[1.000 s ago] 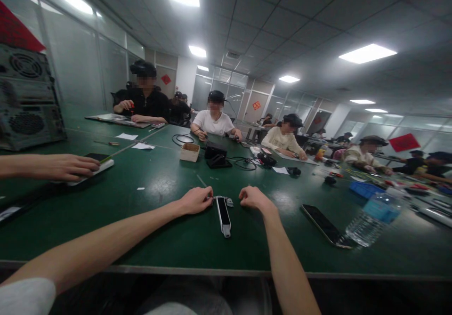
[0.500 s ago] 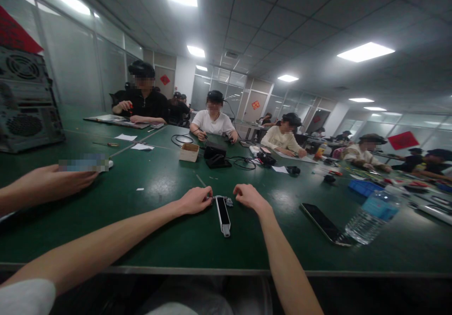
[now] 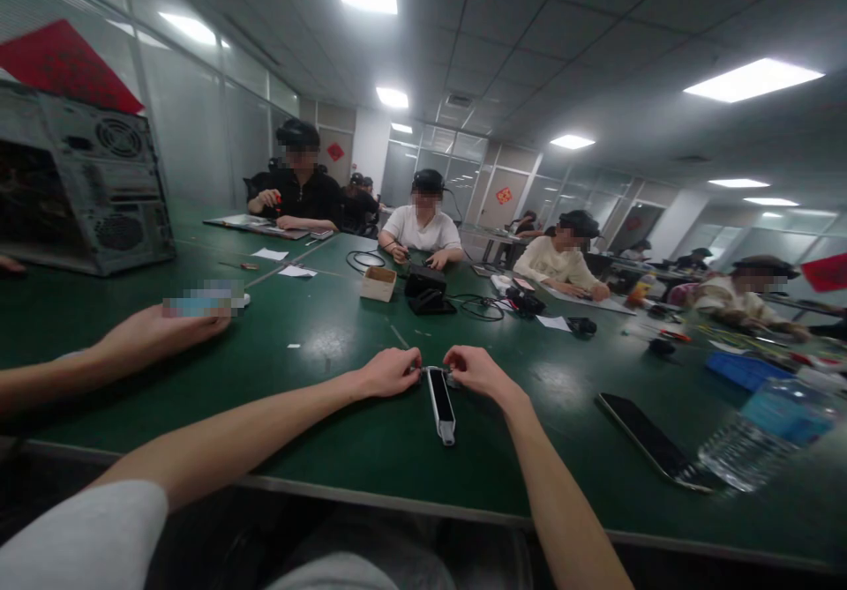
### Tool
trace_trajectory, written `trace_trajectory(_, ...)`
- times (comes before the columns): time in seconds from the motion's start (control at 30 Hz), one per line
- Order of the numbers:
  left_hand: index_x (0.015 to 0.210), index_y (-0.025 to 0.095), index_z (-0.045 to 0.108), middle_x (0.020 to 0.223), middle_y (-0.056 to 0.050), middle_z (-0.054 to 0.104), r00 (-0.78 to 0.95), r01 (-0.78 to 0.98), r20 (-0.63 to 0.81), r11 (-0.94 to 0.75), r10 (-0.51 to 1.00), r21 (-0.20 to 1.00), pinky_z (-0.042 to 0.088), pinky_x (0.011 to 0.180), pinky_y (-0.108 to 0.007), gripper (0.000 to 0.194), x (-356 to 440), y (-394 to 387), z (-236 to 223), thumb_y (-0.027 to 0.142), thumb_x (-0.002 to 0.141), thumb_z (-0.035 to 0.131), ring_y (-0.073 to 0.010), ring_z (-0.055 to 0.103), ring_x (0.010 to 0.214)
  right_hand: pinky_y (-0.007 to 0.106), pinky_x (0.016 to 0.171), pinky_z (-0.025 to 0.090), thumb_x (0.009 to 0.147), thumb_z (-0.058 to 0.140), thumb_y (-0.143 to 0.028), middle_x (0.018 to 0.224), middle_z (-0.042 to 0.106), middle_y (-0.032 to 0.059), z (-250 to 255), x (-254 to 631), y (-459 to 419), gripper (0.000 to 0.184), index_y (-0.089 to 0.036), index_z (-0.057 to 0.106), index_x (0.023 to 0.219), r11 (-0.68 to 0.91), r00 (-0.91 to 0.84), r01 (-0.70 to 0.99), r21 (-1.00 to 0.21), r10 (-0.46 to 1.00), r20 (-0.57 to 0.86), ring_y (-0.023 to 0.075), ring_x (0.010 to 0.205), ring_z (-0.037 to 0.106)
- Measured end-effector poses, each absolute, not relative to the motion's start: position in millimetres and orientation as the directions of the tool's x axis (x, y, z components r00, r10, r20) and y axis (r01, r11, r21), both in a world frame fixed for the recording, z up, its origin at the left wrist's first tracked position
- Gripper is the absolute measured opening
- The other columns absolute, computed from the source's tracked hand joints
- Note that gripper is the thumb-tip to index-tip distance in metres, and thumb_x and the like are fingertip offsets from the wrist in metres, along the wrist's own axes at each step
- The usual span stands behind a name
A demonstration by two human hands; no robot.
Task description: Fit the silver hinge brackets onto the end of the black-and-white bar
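Note:
A slim white device with a long black panel (image 3: 441, 403) lies on the green table in front of me, its narrow end towards me. My left hand (image 3: 395, 371) is closed beside the device's far left corner, fingertips pinched together; what they hold is too small to make out. At the far right corner, my right hand (image 3: 477, 369) has its thumb and fingers closed around a small grey part (image 3: 453, 380), mostly hidden under the fingertips. Whether this part is joined to the device I cannot tell.
A phone (image 3: 652, 440) and a water bottle (image 3: 768, 431) lie to the right, near a blue tray (image 3: 745, 369). Another person's hand (image 3: 165, 334) holds a blurred-out object on the left. Beyond are a small box (image 3: 378, 285), black cables and a computer case (image 3: 99, 184).
My right hand has moved left onto the small grey part, which it stood apart from before. My left hand stays at the device's corner. The whole view has shifted left.

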State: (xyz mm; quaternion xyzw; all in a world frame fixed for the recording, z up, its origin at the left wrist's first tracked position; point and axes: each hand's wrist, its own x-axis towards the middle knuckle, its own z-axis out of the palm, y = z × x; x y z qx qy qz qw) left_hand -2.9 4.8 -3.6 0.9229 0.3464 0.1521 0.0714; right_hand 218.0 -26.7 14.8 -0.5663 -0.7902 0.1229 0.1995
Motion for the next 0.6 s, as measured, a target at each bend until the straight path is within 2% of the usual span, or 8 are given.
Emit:
trace_trajectory(0.2,0.1,0.021,0.053,0.081,-0.002,0.067,0.716,0.619,0.241,-0.756,0.655,0.213,0.042,0.06,-0.024,0.015,-3.0,4.2,-5.3,0.029,0.089,0.047,-0.0187,0.064,0.072,0.021,0.063,0.043,0.066,0.052,-0.002,0.076,0.063,0.0008,15.6,218.6,-28.3,0.025,-0.015,0.064,0.084,0.334,-0.285,0.82,-0.466,0.943,0.173,0.0118,0.068,0.057)
trace_trajectory(0.47,0.1,0.021,0.052,0.081,-0.002,0.067,0.724,0.608,0.238,-0.762,0.648,0.223,0.042,0.061,-0.024,0.015,-3.7,4.4,-5.7,0.029,0.09,0.047,-0.0183,0.064,0.072,0.02,0.061,0.043,0.065,0.05,-0.001,0.075,0.064,0.0002,12.3,222.1,-25.1,0.027,-0.016,0.064,0.082,0.359,-0.314,0.819,-0.448,0.933,0.173,0.0115,0.067,0.058)
trace_trajectory(0.6,0.101,0.021,0.052,0.082,-0.002,0.067,0.725,0.611,0.233,-0.762,0.648,0.217,0.043,0.061,-0.025,0.015,-3.4,4.0,-5.6,0.029,0.09,0.047,-0.0184,0.065,0.073,0.02,0.061,0.044,0.065,0.05,-0.002,0.075,0.065,0.0004,12.5,220.6,-25.6,0.027,-0.016,0.064,0.083,0.355,-0.316,0.804,-0.478,0.935,0.163,0.0118,0.068,0.059)
